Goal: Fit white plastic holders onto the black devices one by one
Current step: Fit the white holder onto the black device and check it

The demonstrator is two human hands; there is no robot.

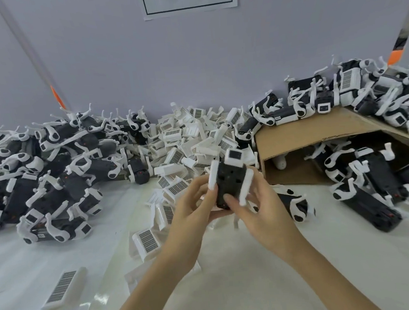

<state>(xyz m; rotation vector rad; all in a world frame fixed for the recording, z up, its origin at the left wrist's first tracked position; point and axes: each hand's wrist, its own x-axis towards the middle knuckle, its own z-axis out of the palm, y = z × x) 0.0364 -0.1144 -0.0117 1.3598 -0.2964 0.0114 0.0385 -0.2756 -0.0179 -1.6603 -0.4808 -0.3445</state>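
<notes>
I hold one black device [229, 180] up over the middle of the table, its white legs sticking out on both sides and a white cap at its far end. My left hand [191, 210] grips it from the left and below. My right hand [257, 209] grips it from the right, thumb pressed on its near end. A heap of loose white plastic holders [192, 138] with barcode labels lies just behind. One holder [146, 241] rests near my left wrist and another holder [64, 288] lies at the front left.
A big pile of black devices with white parts [42, 174] fills the left side. More devices [366, 96] are stacked on and under a tipped cardboard box [302, 131] at the right. The white tabletop [234, 276] ends at a grey wall.
</notes>
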